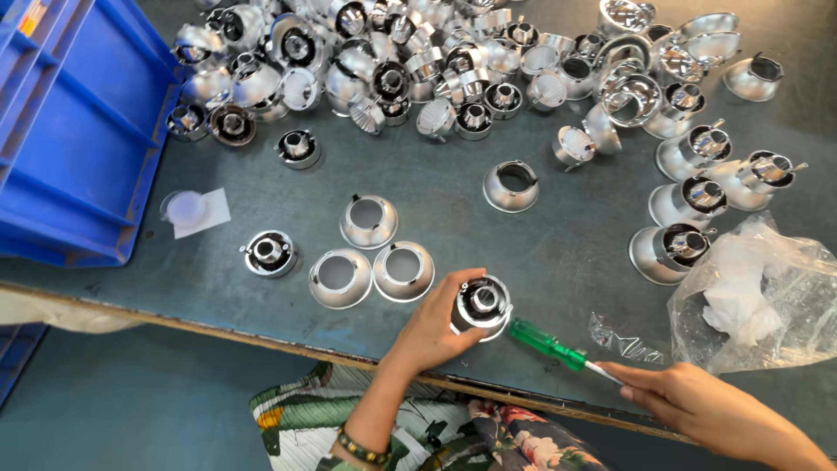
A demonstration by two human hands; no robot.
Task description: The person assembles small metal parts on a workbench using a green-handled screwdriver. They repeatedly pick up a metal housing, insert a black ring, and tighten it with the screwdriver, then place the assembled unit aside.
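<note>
clear plastic bag (767,301) | table's right edge, crumpled, white inside || small clear wrapper (623,342) | beside it

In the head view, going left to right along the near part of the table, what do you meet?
Blue crate → plastic cap on white paper → left hand holding a chrome reflector → green screwdriver → right hand → clear plastic bag.

A single head-worn camera looked steeply down from above the seated person's lap onto the grey worktable (558,262). It faced forward across the table, whose near wooden edge (261,342) ran slantwise low in the frame. The view sat close, at arm's reach. No second view overlapped it.
</note>
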